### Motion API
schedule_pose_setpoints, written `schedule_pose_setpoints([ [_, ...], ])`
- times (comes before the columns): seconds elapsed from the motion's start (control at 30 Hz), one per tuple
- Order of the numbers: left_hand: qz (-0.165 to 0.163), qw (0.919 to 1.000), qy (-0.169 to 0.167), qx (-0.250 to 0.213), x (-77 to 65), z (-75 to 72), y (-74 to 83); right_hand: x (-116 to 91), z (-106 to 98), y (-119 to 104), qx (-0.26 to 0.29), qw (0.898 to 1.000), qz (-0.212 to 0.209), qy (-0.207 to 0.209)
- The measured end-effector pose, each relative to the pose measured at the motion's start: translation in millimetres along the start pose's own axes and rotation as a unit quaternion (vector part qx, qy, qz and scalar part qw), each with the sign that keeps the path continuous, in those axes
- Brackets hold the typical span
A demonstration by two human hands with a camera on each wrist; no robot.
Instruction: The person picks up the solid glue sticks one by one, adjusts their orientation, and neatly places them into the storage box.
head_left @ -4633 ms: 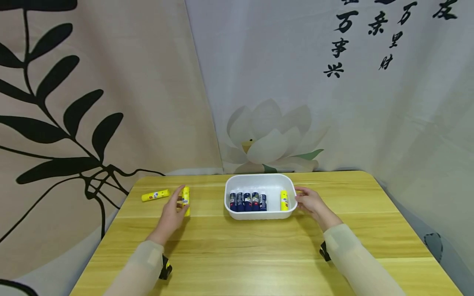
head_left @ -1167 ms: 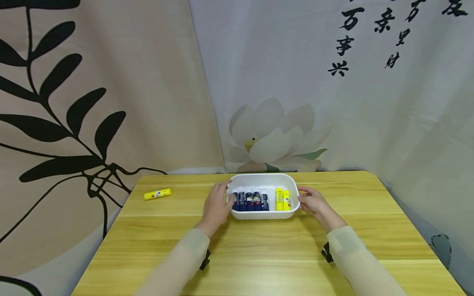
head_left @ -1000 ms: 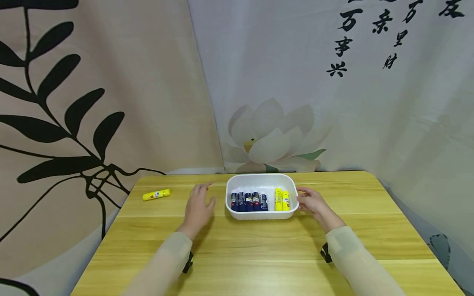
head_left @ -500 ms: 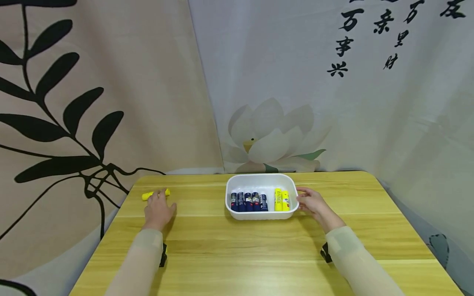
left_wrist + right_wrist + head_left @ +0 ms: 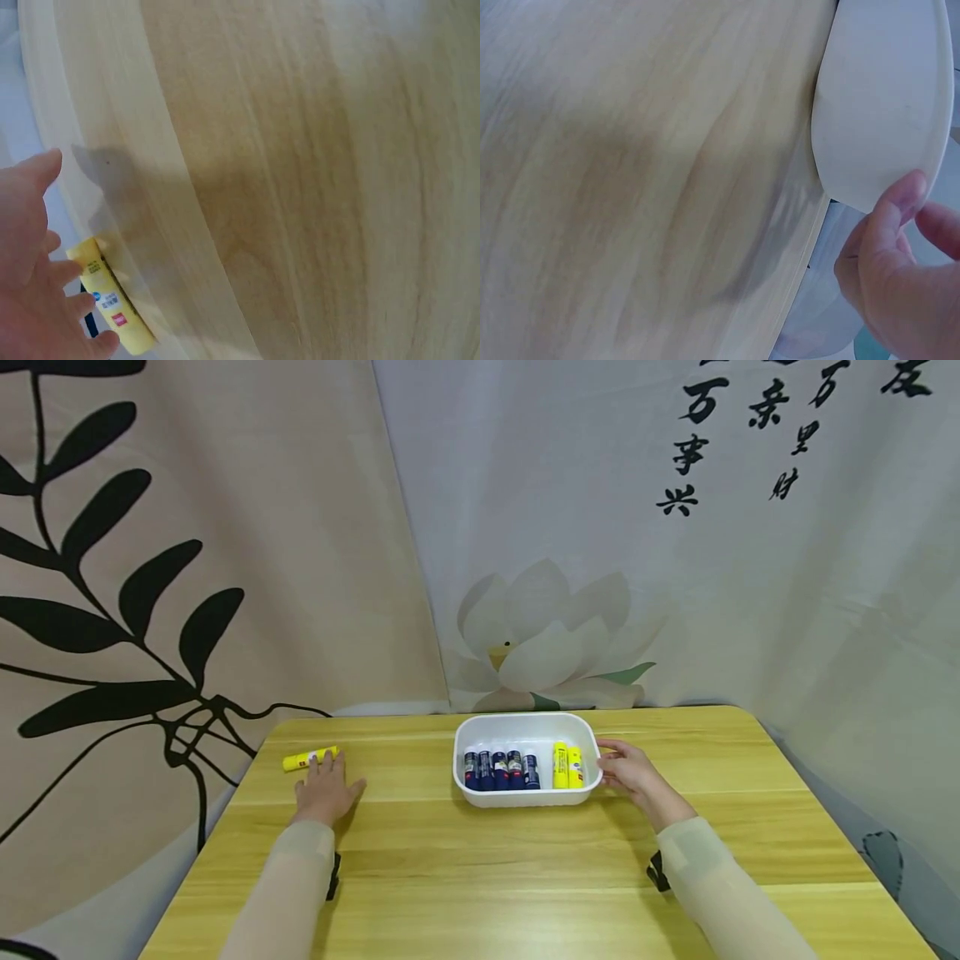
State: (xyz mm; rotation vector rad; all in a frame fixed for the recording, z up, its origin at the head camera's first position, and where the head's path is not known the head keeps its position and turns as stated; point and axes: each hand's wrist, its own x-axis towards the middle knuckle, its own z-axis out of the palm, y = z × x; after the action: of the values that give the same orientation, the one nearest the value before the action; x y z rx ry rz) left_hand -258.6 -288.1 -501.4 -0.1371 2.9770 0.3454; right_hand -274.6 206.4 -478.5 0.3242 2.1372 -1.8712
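At the table's far left lies a yellow glue stick [image 5: 311,758]. My left hand [image 5: 327,793] is just in front of it, fingers spread and fingertips at the stick's near side. In the left wrist view those fingers [image 5: 71,304] reach over the yellow glue stick [image 5: 112,300] without being curled round it. A white plastic tray [image 5: 525,797] stands at the table's back middle. My right hand [image 5: 637,777] holds its right end; in the right wrist view thumb and finger pinch the tray's rim [image 5: 930,150]. Inside are two yellow glue sticks [image 5: 567,766] side by side.
Several short dark-blue labelled tubes [image 5: 500,772] stand in a row in the tray's left half. The wooden table [image 5: 480,877] ends at a back edge close behind the tray. A printed cloth [image 5: 337,527] hangs behind it.
My left hand held a yellow glue stick on the table; that stick is now in the tray beside the other. The left hand then moved left to the last stick outside. The right hand stayed.
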Motion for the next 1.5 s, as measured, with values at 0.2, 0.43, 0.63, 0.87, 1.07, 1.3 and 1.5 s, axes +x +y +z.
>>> schedule_pose_setpoints([
  [0.2,0.011,0.9982,0.059,-0.004,2.8,-1.8,2.7,-1.7,-1.2,0.2,0.001,1.0,0.001,-0.001],
  [0.43,0.008,0.9994,0.03,0.012,0.0,-10.3,-4.4,-1.7,-0.2,0.3,0.0,1.0,0.001,-0.002],
  [0.63,0.005,0.9998,-0.021,-0.002,-3.5,-12.4,-8.8,0.3,1.7,0.5,-0.003,1.0,0.008,0.003],
  [0.87,-0.004,0.9999,-0.009,0.003,-3.3,-8.5,-9.3,2.3,1.3,0.6,-0.001,1.0,0.008,0.003],
  [1.07,-0.004,0.9999,-0.007,0.009,-2.4,-8.3,-8.7,1.8,0.4,1.5,-0.004,1.0,0.009,0.004],
  [1.3,-0.013,0.9995,-0.008,0.028,-1.4,-7.5,-9.3,0.1,0.6,0.7,-0.005,1.0,0.01,0.002],
  [1.5,-0.011,0.9998,0.002,0.019,-0.8,-9.6,-6.0,-0.2,0.5,-1.1,0.001,1.0,0.009,-0.003],
])
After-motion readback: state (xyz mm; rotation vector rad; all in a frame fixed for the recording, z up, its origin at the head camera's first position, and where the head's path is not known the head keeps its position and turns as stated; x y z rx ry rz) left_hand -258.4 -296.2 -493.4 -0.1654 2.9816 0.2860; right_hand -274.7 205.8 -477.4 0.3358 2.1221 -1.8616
